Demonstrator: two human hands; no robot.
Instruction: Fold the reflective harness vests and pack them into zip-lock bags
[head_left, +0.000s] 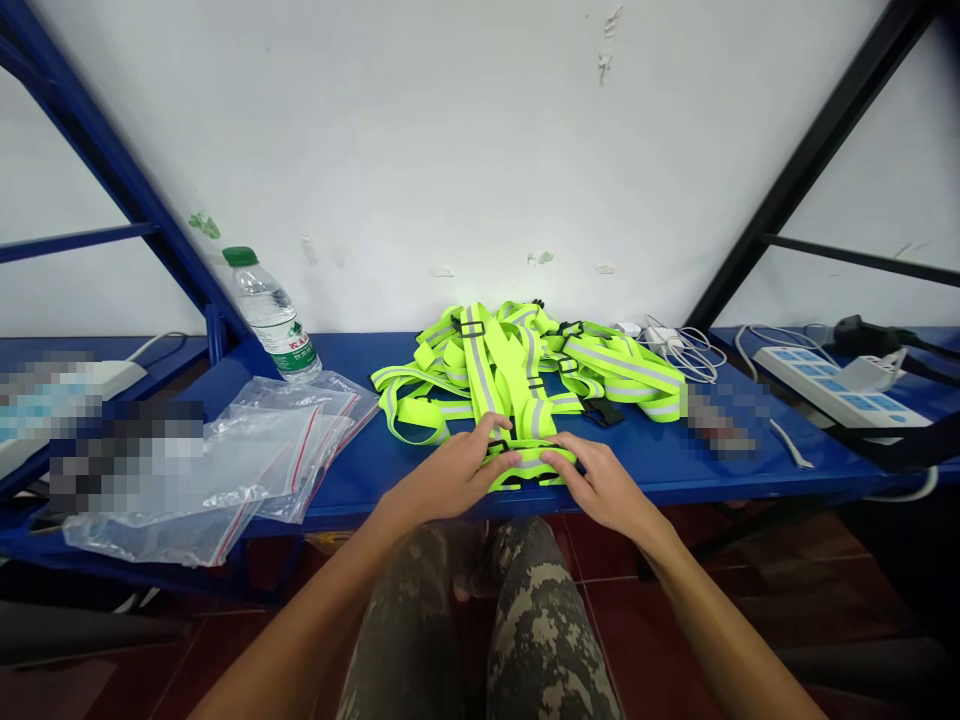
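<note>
The left forearm and right forearm are stretched forward and angled inward from the lower corners of the view. The left hand and right hand are held palm-down, with the fingers slightly curled and the fingertips kept just apart

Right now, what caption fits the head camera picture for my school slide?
Left hand and right hand hold a neon yellow reflective strap beside matching straps on a blue shelf.

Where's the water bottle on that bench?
In the head view, the water bottle is at the back left of the blue bench, just behind the clear plastic bags and left of the pile of neon reflective straps.
</note>
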